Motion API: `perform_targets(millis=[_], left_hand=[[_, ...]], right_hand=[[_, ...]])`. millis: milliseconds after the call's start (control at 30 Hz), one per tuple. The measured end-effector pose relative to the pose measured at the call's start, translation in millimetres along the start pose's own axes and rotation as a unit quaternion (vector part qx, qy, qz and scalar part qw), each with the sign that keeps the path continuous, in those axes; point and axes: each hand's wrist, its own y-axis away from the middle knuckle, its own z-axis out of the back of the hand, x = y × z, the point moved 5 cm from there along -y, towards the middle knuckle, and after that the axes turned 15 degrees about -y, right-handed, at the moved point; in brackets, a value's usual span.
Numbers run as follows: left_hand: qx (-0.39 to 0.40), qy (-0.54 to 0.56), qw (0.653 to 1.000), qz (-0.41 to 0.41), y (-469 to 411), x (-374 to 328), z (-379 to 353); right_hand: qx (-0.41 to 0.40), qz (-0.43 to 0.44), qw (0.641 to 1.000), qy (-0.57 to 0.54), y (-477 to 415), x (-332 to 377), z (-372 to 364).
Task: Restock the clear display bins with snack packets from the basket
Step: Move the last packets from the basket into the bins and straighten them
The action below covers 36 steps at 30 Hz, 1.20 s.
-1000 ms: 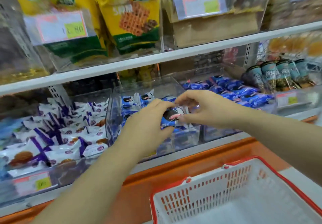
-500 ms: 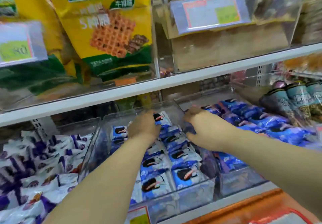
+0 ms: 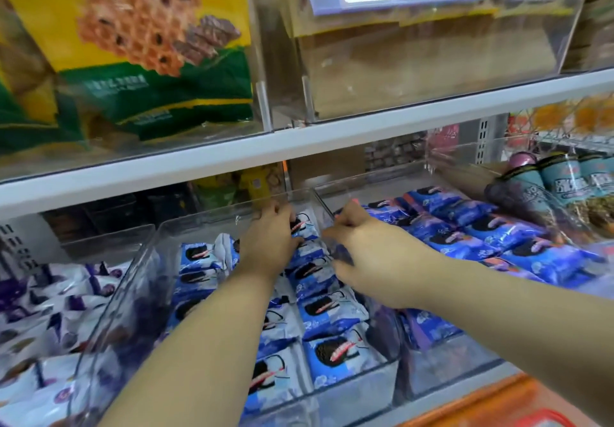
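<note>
Clear bin (image 3: 126, 293): left hand (image 3: 270, 239), right hand (image 3: 375, 257) on packets (image 3: 332, 310)

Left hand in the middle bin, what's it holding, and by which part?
The rearmost blue-and-white snack packet; the left hand grips its left edge with curled fingers.

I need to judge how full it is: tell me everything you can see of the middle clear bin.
The middle clear bin is a see-through plastic box, open on top, set between the left bin and the right bin under the white shelf. Blue-and-white biscuit packets lie in rows from front to back, filling most of it. The left hand grips the back packet. The right hand sits with curled fingers at its right wall, its hold unclear.
</note>
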Motion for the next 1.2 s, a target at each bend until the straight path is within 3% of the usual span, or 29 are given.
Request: perform_targets(millis=[133, 233, 333, 633, 833, 967, 1067, 1200], left_hand=[[-0.006, -0.027, 0.999, -0.02, 1.8, 0.7, 2.8], [-0.009, -0.025, 0.996, -0.087, 5.7, -5.1, 1.7], [0.037, 0.002, 0.993, -0.109, 8.0, -6.3, -3.8], [0.187, -0.075, 0.973, -0.112, 12.6, -17.4, 0.6], [0.135, 0.003, 0.99, -0.047, 48.8, -29.6, 43.7], [0.09, 0.033, 0.994, -0.054, 93.7, -43.5, 77.3], [0.069, 0.072, 0.994, -0.049, 119.1, -49.0, 95.3], [0.084, 0.107, 0.991, -0.008, 147.4, -41.7, 101.0]], right_hand=[[-0.004, -0.001, 1.0, 0.004, -0.3, -1.3, -0.7], [-0.006, 0.0, 1.0, 0.003, -0.2, -0.9, -1.1], [-0.008, 0.0, 1.0, 0.001, -0.5, -1.2, -0.7], [-0.003, 0.011, 1.0, 0.012, -0.5, -0.5, 0.2], [-0.054, -0.008, 0.997, -0.047, 0.3, -2.0, 3.3], [-0.126, 0.032, 0.986, -0.106, 19.8, 0.0, 10.7], [-0.126, 0.06, 0.983, -0.122, 42.4, -2.5, 4.3], [-0.152, 0.139, 0.976, -0.07, 72.9, -2.3, -9.1]])
